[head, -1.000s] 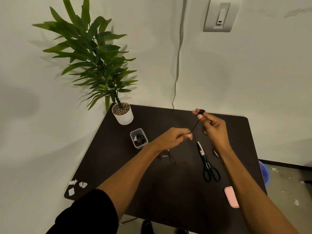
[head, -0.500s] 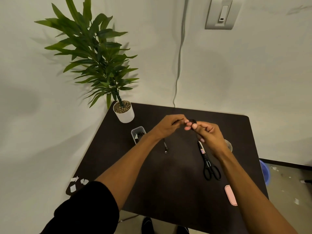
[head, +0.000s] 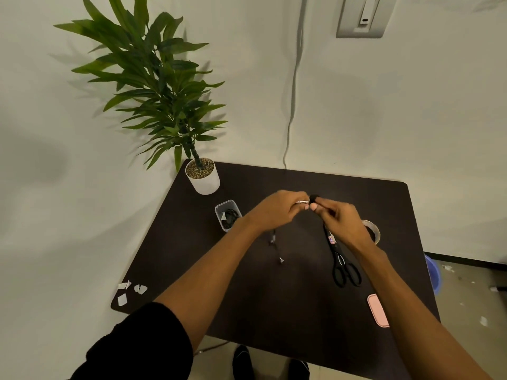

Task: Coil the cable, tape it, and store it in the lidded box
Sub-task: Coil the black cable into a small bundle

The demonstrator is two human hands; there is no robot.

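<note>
**Desk:** Where does the job stand, from your seat?

**Operator:** Early, I judge. The dark table (head: 274,311) fills the lower middle of the frame, with the potted plant (head: 153,86) at its upper left corner. Both arms reach in from the bottom edge. The left hand (head: 277,211) and right hand (head: 341,223) meet just above the centre, held over the tabletop.

**Desk:** And the tools?

**Operator:** The scissors (head: 341,261) lie flat, right of centre, partly under the right wrist. The clear box (head: 219,215) stands open left of the hands with something dark already inside. I can't tell what it is. A pink piece, which I take for the lid (head: 378,311), lies at the lower right. The tape roll (head: 377,231) sits behind the right wrist, and I see no strip pulled from it.

**Desk:** The cable itself?

**Operator:** The cable (head: 313,198) is a small black bunch between the two sets of fingertips. The right thumb and forefinger pinch it, and the left fingers are curled, nipping it from the other side. A loose tail (head: 273,239) hangs below the left hand towards the table.

**Desk:** So what's left?

**Operator:** Coiling is unfinished. Taping, boxing and lidding are all still to do.
</note>
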